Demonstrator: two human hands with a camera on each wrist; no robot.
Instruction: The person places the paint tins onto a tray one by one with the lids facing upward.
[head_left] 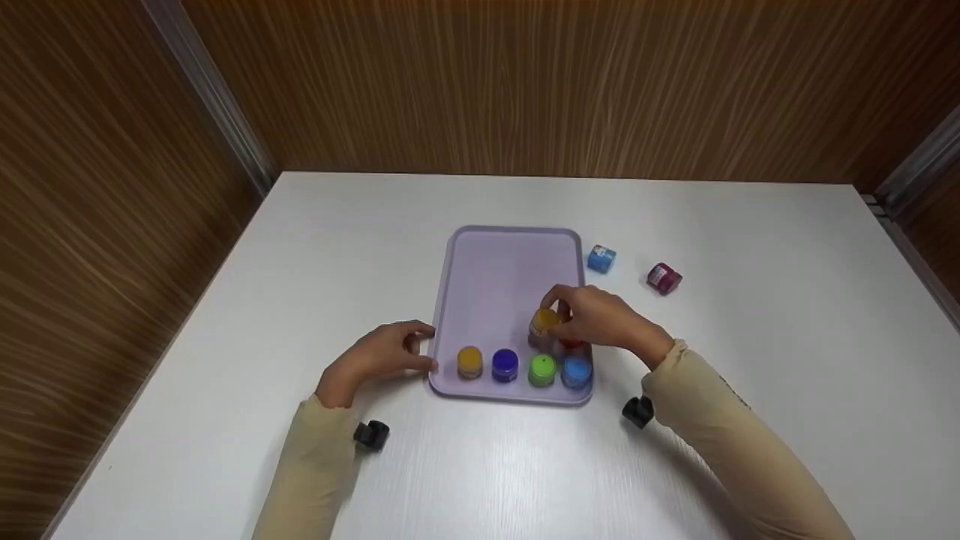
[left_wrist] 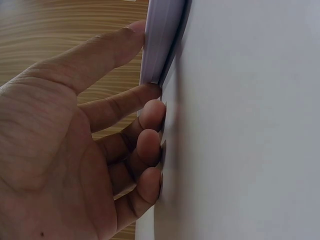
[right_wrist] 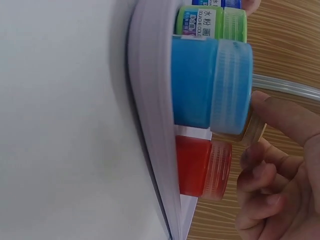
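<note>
My right hand (head_left: 604,316) pinches a jar of ochre-yellow paint (head_left: 543,321) by its lid, above the right part of a lilac tray (head_left: 506,262). Along the tray's near side stand an orange-yellow jar (head_left: 470,361), a purple jar (head_left: 505,364), a green jar (head_left: 542,370) and a blue jar (head_left: 576,371). A red jar (right_wrist: 192,165) stands behind the blue one, mostly covered by my right hand in the head view. At the tray's left edge, my left hand (head_left: 382,351) touches the rim with thumb and forefinger, its other fingertips resting on the table.
Beyond the tray's right edge a light blue jar (head_left: 601,259) and a dark red jar (head_left: 664,278) lie on the white table (head_left: 750,315). Wood-grain panels (head_left: 525,90) rise behind the table and at both sides.
</note>
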